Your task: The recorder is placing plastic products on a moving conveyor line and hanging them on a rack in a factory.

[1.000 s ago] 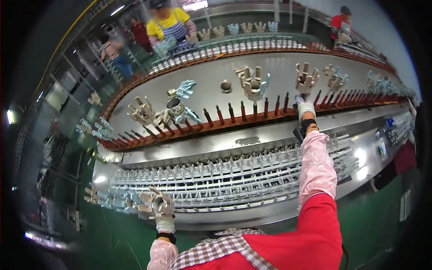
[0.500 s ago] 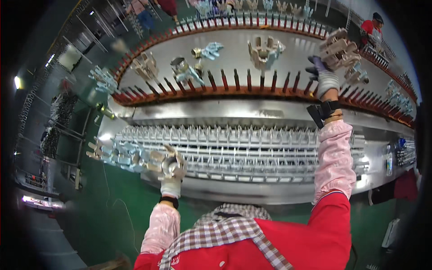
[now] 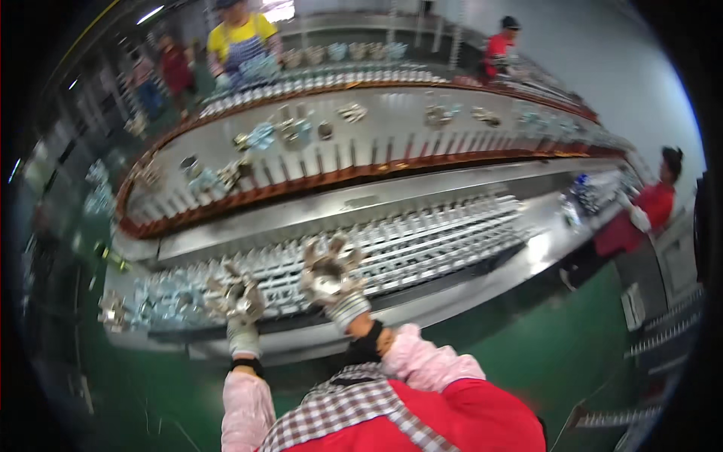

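Observation:
Low in front of me, my left hand [image 3: 244,336], in a white glove, is closed around a brownish-silver pronged metal fixture [image 3: 242,295] with a round cup-like middle. Beside it to the right, my gloved right hand [image 3: 348,309] grips a similar pronged metal fixture [image 3: 328,280], tilted, with its round opening facing me. Both pieces are held above a bench carrying rows of white and silver racks [image 3: 422,252]; the fingers are mostly hidden behind the metal. Pale-blue pronged pieces [image 3: 169,301] lie just left of my left hand.
Beyond the racks runs a looped conveyor with a brown-orange rail [image 3: 301,179] and upright pins. More fixtures [image 3: 292,126] lie on its steel top [image 3: 422,113]. A worker in yellow [image 3: 242,41] stands across; another in red [image 3: 657,203] is at the right end.
My right hand has come back from the conveyor to beside my left hand, with a pronged fixture in it. The view has swung to the right and tilted up.

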Demonstrator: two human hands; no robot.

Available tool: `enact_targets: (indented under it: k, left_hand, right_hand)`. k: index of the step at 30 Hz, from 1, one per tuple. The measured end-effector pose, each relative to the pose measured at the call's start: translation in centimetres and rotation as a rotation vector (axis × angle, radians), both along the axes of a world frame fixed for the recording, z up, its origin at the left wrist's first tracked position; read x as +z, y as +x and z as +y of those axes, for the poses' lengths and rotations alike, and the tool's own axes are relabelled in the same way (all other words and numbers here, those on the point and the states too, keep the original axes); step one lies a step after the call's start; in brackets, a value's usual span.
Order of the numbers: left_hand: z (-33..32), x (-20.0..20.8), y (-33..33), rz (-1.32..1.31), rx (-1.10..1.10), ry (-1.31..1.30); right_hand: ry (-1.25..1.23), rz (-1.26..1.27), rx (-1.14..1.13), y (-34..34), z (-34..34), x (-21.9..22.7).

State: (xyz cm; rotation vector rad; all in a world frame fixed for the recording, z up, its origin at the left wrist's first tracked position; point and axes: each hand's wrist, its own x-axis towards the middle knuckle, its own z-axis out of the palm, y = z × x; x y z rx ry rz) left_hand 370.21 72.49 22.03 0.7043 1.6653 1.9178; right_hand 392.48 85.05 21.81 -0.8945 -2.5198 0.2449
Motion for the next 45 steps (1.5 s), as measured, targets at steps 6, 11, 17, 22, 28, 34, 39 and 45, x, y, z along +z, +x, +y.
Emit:
enact_targets:
  k: [6,11,17,22,28,34,39,45]
  left_hand:
    - [-0.4,-0.7,-3.4,-0.469,-0.104,0.274]
    - [-4.0,-5.4,-13.0,-0.29,-0.162,0.241]
    - [-4.4,4.1,7.9,0.903,0.269,-0.301]
    - [-4.5,0.0,15.3,0.251,-0.102,-0.162]
    - [2.4,0.2,19.7,0.307,-0.211,0.024]
    - [7.3,-8.7,16.1,0.512,0.107,-0.18]
    - [6.6,-9.9,16.0,0.847,0.422,-0.195]
    - [7.8,-4.0,21.7,0.821,-0.037,-1.579]
  right_hand:
    - [-0.581,0.311,-0.148,-3.0,-2.2,-2.6]
    - [-0.702,0.233,-0.155,-5.8,-3.5,0.2]
    - [-0.689,0.291,-0.262,-1.2,-1.5,-1.3]
    - [-0.726,0.32,-0.113,3.4,-2.4,2.0]
    - [-0.97,0.251,0.488,11.6,0.5,5.8]
    - [-0.796,0.384,0.496,24.0,16.4,4.1]
    - [-0.379,0.56,-0.135,35.4,34.1,4.9]
    - [-0.58,0.641,-0.697,45.3,48.2,0.6]
